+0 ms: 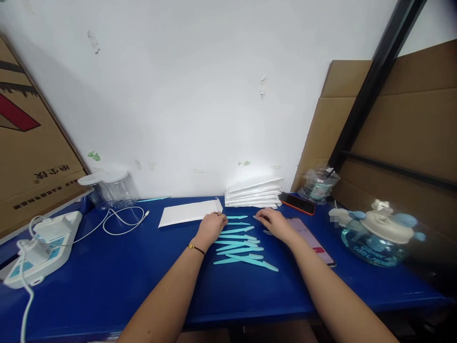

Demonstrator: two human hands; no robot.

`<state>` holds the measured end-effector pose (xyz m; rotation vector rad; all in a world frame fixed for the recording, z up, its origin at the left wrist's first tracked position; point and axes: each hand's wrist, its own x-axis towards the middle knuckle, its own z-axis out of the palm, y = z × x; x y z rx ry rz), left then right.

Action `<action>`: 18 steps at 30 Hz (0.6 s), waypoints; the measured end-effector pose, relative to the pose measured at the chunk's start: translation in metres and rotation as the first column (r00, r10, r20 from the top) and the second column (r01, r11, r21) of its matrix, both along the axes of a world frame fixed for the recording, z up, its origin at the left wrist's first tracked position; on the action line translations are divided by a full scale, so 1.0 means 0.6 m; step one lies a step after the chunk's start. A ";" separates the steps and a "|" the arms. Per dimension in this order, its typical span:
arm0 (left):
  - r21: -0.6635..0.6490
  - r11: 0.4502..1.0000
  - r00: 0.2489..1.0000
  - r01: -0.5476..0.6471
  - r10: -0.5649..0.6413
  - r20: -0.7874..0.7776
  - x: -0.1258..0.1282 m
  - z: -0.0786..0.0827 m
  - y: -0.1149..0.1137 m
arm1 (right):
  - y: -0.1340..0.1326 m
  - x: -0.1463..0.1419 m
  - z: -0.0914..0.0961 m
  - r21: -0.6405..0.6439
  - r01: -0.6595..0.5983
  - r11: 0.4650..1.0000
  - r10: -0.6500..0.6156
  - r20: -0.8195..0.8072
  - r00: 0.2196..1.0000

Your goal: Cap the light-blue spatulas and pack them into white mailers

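Observation:
Several slim turquoise eyebrow razors lie in a loose, partly overlapping column on the blue table. My left hand is closed at the far left end of the column, its fingertips on the end of the topmost razor. To the right of that razor's tip, my right hand pinches a small translucent cap. Another small clear piece lies just below my right hand. A white padded envelope lies flat behind my left hand.
A stack of white envelopes stands against the wall. At right are a large phone, an orange-edged phone, a wrapped cup and a water bottle. At left are clear jars, a white cable and a power strip.

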<state>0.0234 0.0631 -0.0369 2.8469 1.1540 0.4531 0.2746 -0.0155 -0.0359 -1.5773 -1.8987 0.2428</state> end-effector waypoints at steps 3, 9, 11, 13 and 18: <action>-0.032 0.999 0.998 0.003 -0.001 0.056 -0.002 -0.002 0.000 | 0.003 -0.005 -0.005 -0.023 -0.043 0.999 0.042 -0.040 0.998; -0.082 0.997 0.992 0.006 0.005 0.128 -0.004 0.000 -0.002 | 0.001 -0.014 -0.003 -0.043 -0.076 0.996 0.072 -0.084 0.994; -0.091 0.996 0.990 0.007 0.006 0.142 -0.004 0.000 -0.002 | -0.002 -0.017 0.001 -0.055 -0.084 0.995 0.078 -0.095 0.992; -0.103 0.995 0.987 0.008 0.008 0.158 -0.004 0.000 -0.003 | -0.004 -0.021 0.005 -0.073 -0.097 0.993 0.088 -0.113 0.990; -0.110 0.990 0.980 0.088 -0.066 0.188 0.000 0.002 -0.009 | -0.006 -0.038 0.006 -0.113 -0.137 0.984 0.117 -0.174 0.978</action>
